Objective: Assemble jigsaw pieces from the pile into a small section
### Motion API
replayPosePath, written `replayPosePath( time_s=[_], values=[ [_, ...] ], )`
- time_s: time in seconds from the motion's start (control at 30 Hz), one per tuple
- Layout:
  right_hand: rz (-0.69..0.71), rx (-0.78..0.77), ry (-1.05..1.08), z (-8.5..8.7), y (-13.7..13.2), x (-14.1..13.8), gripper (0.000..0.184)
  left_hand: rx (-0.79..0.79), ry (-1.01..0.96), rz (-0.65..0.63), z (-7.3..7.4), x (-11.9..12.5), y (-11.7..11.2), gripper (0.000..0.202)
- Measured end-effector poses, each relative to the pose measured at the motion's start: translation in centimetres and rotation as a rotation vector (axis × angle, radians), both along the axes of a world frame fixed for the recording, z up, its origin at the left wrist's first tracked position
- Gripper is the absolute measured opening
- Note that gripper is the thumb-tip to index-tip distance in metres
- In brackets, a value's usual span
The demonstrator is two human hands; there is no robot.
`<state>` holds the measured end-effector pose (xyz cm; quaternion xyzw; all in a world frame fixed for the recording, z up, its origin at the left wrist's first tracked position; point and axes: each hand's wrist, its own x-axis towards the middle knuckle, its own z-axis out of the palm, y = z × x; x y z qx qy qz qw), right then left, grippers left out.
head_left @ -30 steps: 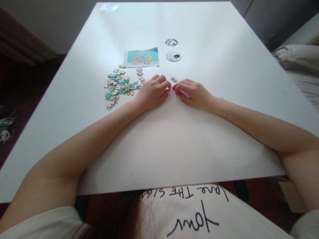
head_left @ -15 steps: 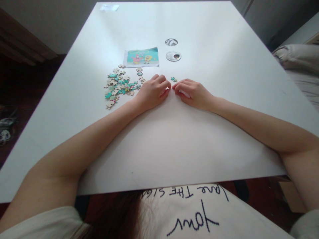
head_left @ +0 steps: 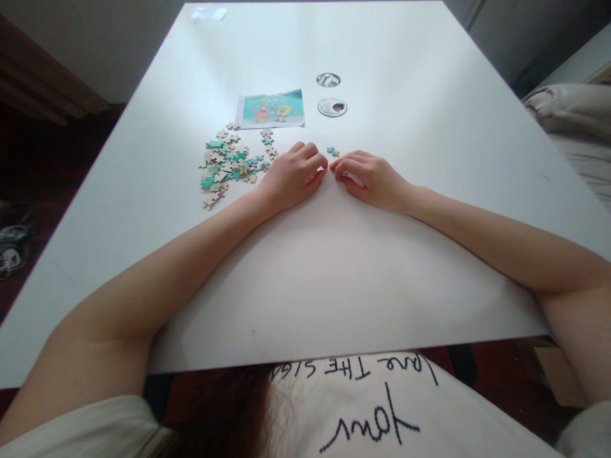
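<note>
My left hand rests on the white table with its fingers curled in a pinch. Facing it, my right hand is closed the same way, and the fingertips of both almost meet. Whatever lies between the fingertips is too small or hidden to make out. Just beyond them sits a small joined bit of turquoise and yellow jigsaw pieces. A loose pile of jigsaw pieces, some face up in turquoise and others showing pale backs, spreads left of my left hand. A short row of pieces lies beyond that hand.
Behind the pile lies a cartoon picture sheet. Two round silvery discs are to its right. At the far left corner of the white table is a clear plastic item. A pale cushioned seat stands at the right.
</note>
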<state>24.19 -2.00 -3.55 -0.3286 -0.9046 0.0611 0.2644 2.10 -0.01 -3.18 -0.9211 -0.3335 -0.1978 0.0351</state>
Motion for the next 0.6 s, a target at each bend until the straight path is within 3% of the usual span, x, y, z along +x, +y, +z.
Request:
replayPosePath(
  time_s=[0.6],
  values=[
    [-0.004, -0.042, 0.004, 0.13, -0.09, 0.0, 0.021, 0.006, -0.015, -0.013, -0.18, -0.08, 0.16, 0.021]
  ],
)
